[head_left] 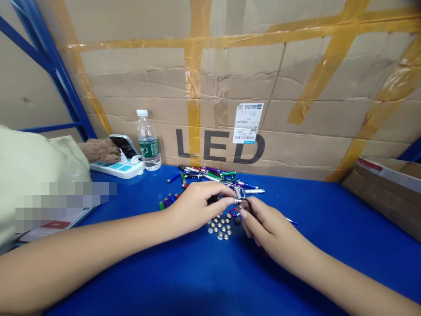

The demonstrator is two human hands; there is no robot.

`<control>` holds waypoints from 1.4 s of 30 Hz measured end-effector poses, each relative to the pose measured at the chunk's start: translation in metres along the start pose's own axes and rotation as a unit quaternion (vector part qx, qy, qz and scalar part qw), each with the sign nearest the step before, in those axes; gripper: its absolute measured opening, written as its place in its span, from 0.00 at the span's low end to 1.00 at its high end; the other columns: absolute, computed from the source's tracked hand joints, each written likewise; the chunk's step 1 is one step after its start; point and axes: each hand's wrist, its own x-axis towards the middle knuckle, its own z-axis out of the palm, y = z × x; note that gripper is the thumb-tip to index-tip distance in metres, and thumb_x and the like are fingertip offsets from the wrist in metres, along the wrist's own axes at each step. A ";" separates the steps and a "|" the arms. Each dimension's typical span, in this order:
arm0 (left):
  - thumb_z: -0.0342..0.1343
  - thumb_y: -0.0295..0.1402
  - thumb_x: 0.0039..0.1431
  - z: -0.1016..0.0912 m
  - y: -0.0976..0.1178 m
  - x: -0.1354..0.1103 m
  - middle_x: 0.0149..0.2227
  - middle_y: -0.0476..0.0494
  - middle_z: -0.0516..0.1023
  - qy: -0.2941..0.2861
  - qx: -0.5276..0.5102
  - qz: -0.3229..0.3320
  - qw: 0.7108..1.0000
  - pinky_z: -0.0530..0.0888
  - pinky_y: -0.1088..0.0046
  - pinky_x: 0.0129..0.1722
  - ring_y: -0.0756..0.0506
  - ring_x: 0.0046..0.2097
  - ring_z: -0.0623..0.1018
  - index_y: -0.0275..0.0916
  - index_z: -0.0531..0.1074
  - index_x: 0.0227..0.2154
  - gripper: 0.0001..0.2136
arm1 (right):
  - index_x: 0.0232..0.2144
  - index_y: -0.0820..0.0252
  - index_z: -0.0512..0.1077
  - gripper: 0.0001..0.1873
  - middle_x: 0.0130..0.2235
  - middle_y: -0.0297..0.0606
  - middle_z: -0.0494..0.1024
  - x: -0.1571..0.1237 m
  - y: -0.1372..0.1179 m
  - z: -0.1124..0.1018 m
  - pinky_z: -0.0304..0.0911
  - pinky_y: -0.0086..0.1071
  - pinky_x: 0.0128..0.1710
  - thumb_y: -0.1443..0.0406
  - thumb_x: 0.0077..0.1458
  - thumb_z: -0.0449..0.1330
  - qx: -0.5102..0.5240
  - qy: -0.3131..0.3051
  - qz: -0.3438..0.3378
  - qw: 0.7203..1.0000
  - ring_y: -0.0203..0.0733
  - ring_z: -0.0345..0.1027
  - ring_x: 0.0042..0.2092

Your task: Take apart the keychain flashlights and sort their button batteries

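Note:
My left hand (pixel 194 206) pinches a slim black mini flashlight (pixel 222 199) with a silver end, its fingers wrapped partly around the barrel. My right hand (pixel 266 224) holds the far end of that flashlight near a dark carabiner loop (pixel 246 204). Just below my hands lies a cluster of silver button cells (pixel 219 227) on the blue tabletop (pixel 197 281). Beyond my fingertips is a tangled heap of several colored mini flashlights with carabiner clips (pixel 205 174).
A water bottle (pixel 148 140), a white power strip (pixel 116 167) and a phone (pixel 123 146) stand at the back left. A pale green bag (pixel 33 175) sits at the left. Behind the table rises a taped cardboard box wall (pixel 217 87) printed LED.

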 end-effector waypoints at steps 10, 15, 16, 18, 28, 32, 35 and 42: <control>0.54 0.32 0.61 0.002 0.007 -0.002 0.35 0.49 0.81 -0.001 -0.031 -0.032 0.999 0.74 0.71 0.44 0.48 0.38 0.79 0.41 0.77 0.37 0.07 | 0.35 0.58 0.62 0.12 0.25 0.43 0.75 0.002 0.005 -0.007 0.43 0.34 0.25 0.60 0.64 0.42 -0.379 0.006 -0.037 0.925 0.46 0.68 0.26; 0.54 0.32 0.61 0.003 0.006 -0.002 0.35 0.49 0.81 -0.001 -0.034 -0.038 0.999 0.75 0.72 0.42 0.49 0.37 0.79 0.40 0.77 0.37 0.07 | 0.32 0.60 0.66 0.12 0.24 0.44 0.76 0.003 0.002 -0.011 0.41 0.34 0.25 0.61 0.61 0.47 -0.480 0.015 -0.071 0.874 0.45 0.70 0.25; 0.55 0.32 0.60 0.003 0.005 -0.002 0.35 0.49 0.81 -0.002 -0.028 -0.035 0.999 0.75 0.73 0.41 0.49 0.36 0.78 0.40 0.77 0.37 0.07 | 0.31 0.60 0.66 0.12 0.23 0.44 0.76 0.004 0.002 -0.012 0.41 0.34 0.25 0.61 0.61 0.48 -0.483 0.017 -0.071 0.872 0.45 0.70 0.24; 0.56 0.32 0.60 0.004 0.003 -0.002 0.35 0.49 0.81 -0.011 -0.016 -0.029 0.999 0.74 0.74 0.38 0.50 0.35 0.78 0.40 0.78 0.37 0.07 | 0.30 0.60 0.65 0.11 0.22 0.43 0.76 0.005 0.004 -0.013 0.39 0.34 0.24 0.62 0.60 0.48 -0.480 0.027 -0.067 0.874 0.46 0.70 0.24; 0.59 0.32 0.60 0.012 0.006 -0.016 0.38 0.44 0.82 -0.097 0.029 0.138 0.985 0.74 0.78 0.44 0.50 0.40 0.80 0.34 0.77 0.39 0.07 | 0.27 0.54 0.55 0.14 0.24 0.36 0.72 0.003 0.011 -0.018 0.52 0.32 0.25 0.60 0.64 0.38 -0.237 0.089 -0.052 0.966 0.40 0.64 0.24; 0.59 0.32 0.60 0.005 0.009 -0.010 0.40 0.46 0.82 -0.059 0.052 0.107 0.991 0.75 0.78 0.46 0.50 0.41 0.80 0.36 0.76 0.41 0.09 | 0.29 0.55 0.62 0.16 0.28 0.39 0.75 0.004 0.013 -0.041 0.53 0.33 0.27 0.57 0.63 0.41 -0.279 0.046 0.011 0.959 0.43 0.67 0.29; 0.59 0.32 0.60 -0.002 0.001 -0.001 0.40 0.48 0.82 0.001 0.057 0.045 0.997 0.75 0.74 0.47 0.49 0.42 0.80 0.39 0.77 0.40 0.07 | 0.27 0.56 0.67 0.16 0.30 0.40 0.76 0.003 0.018 -0.054 0.52 0.33 0.27 0.58 0.61 0.46 -0.354 -0.063 0.071 0.930 0.45 0.69 0.30; 0.59 0.31 0.59 -0.004 -0.014 0.004 0.42 0.47 0.82 0.005 0.052 0.045 0.998 0.76 0.73 0.48 0.49 0.45 0.80 0.39 0.76 0.42 0.09 | 0.23 0.56 0.68 0.24 0.26 0.42 0.75 0.002 0.022 -0.052 0.49 0.34 0.25 0.52 0.62 0.44 -0.361 -0.024 0.087 0.928 0.47 0.66 0.27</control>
